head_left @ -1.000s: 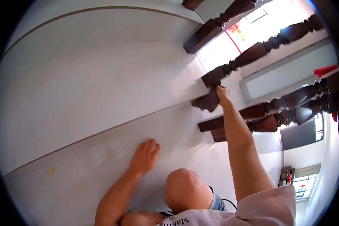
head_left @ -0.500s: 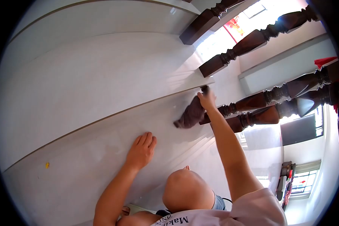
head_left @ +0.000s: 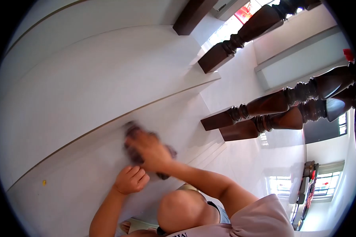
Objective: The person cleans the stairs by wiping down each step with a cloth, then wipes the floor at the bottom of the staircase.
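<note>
Since the earlier frame, the right hand [head_left: 151, 151] and the dark cloth [head_left: 133, 156] shift from beside the balusters [head_left: 220, 119] to mid-step, close to the left hand [head_left: 131, 180]; the left hand, earlier laid on the step [head_left: 91, 168], is now curled. Cloth lies bunched on the step under the right hand, near the edging strip [head_left: 120, 116]; right hand lies over it, motion-blurred, fingers extended; cannot tell whether they pinch the fabric. Left hand is folded into a loose fist just beside the cloth; contact between them cannot be told. Small yellow bit [head_left: 44, 182] sits on the same step, well apart from both hands; bent knee [head_left: 182, 211] is below the hands in view.
</note>
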Demonstrator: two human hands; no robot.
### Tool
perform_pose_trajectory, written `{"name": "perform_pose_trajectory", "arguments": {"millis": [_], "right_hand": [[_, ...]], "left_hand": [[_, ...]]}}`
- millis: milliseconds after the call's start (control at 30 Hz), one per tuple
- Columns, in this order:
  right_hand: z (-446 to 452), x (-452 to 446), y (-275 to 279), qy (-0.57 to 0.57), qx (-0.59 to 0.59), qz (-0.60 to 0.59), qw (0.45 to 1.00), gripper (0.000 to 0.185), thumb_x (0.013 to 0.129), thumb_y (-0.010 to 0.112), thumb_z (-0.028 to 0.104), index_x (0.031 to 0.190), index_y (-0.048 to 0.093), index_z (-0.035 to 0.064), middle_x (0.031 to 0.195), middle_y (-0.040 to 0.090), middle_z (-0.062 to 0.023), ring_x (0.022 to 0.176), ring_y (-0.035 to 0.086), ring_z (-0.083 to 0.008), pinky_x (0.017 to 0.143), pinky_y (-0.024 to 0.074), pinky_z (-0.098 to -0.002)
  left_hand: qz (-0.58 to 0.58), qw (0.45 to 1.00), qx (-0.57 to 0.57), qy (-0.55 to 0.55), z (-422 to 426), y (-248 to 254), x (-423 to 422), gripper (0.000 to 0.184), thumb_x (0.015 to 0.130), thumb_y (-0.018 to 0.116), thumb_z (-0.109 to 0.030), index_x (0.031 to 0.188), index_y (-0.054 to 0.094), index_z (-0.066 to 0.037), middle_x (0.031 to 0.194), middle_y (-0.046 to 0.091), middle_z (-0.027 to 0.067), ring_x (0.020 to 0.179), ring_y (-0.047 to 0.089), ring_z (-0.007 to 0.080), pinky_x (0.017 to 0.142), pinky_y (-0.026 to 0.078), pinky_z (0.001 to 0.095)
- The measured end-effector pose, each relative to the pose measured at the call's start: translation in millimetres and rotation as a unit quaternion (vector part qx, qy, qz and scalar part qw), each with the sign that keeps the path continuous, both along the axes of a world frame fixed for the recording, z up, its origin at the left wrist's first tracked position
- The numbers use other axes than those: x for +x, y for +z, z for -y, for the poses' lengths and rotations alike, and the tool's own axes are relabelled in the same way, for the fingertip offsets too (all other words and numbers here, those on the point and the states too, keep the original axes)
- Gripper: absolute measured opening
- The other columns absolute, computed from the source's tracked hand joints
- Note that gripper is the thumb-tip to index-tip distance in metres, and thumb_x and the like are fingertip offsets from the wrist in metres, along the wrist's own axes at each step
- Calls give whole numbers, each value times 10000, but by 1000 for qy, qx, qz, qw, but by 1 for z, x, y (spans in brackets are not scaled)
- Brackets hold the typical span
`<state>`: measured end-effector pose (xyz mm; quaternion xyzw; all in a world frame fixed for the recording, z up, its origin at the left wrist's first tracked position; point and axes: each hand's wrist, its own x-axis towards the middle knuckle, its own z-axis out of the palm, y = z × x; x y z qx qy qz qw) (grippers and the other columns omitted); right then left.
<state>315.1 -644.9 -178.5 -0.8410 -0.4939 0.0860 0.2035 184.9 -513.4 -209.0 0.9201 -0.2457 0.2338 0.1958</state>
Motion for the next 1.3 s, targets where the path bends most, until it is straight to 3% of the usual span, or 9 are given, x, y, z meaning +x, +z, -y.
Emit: {"name": "perform_pose_trajectory", "arguments": {"millis": [133, 200, 300, 533, 767, 1000, 1067, 1200, 1300], "right_hand": [[5, -51, -24, 269, 77, -36, 959, 494, 734, 658, 181, 1225, 610, 141, 1311, 542, -132, 1272, 479, -296, 1050, 382, -411], [30, -50, -9, 306, 82, -206, 926, 419, 698, 693, 169, 1114, 653, 146, 1228, 586, -109, 1205, 527, -290, 1019, 415, -400], [68, -13, 23, 324, 67, -131, 934, 371, 661, 711, 144, 1028, 664, 138, 1130, 618, -82, 1136, 561, -280, 994, 439, -397], [117, 167, -14, -278, 14, 189, 942, 695, 709, 746, 332, 1286, 516, 19, 1192, 540, -267, 1076, 527, -441, 918, 454, -465], [166, 19, 11, -174, -27, 43, 984, 791, 625, 816, 295, 1353, 511, 247, 1311, 513, -207, 1179, 531, -394, 959, 477, -461], [256, 72, 4, -399, 77, 77, 910, 497, 705, 673, 117, 1191, 608, 40, 1245, 590, -181, 1167, 535, -399, 993, 442, -415], [253, 104, 10, -425, -89, 0, 901, 532, 720, 688, 190, 1215, 596, 18, 1280, 565, -221, 1199, 522, -401, 1002, 437, -414], [248, 66, -10, -387, -26, 144, 910, 553, 644, 722, 225, 1123, 614, -30, 1191, 600, -236, 1144, 556, -396, 978, 464, -429], [202, 9, 2, -201, -2, 23, 979, 568, 597, 771, 219, 1148, 656, 147, 1219, 607, -164, 1164, 570, -345, 955, 487, -467]], "left_hand": [[81, 994, 60, -37, 13, 43, -23, 64, 712, 550, -102, 659, 527, -131, 680, 510, 13, 677, 543, 170, 593, 426, 268], [48, 998, 37, -9, 12, 59, -34, 54, 702, 559, -74, 680, 533, -117, 691, 519, 23, 679, 551, 185, 588, 439, 285], [18, 998, -15, 66, 2, 59, -40, 88, 683, 571, -16, 721, 540, -89, 718, 533, 46, 681, 557, 209, 583, 457, 317], [-65, 991, -33, 110, -15, 40, -48, 99, 706, 589, 53, 732, 556, -36, 794, 570, 80, 668, 558, 241, 702, 523, 381], [-88, 993, -41, 70, -3, 30, -30, 82, 719, 584, 48, 708, 568, -32, 811, 590, 85, 732, 598, 248, 825, 531, 416], [-127, 987, -59, 84, -14, 23, -46, 70, 734, 579, 48, 713, 557, -15, 797, 578, 93, 716, 578, 268, 793, 530, 418], [-122, 987, -56, 84, -12, 21, -41, 73, 735, 577, 50, 711, 548, -12, 785, 563, 98, 700, 560, 275, 771, 521, 421], [-103, 989, -70, 79, -5, 20, -28, 93, 733, 573, 56, 698, 526, -15, 768, 538, 102, 679, 534, 280, 736, 505, 421], [-100, 989, -60, 86, 2, 13, -24, 87, 734, 576, 55, 707, 531, -15, 774, 541, 104, 682, 536, 281, 750, 503, 424]]}}
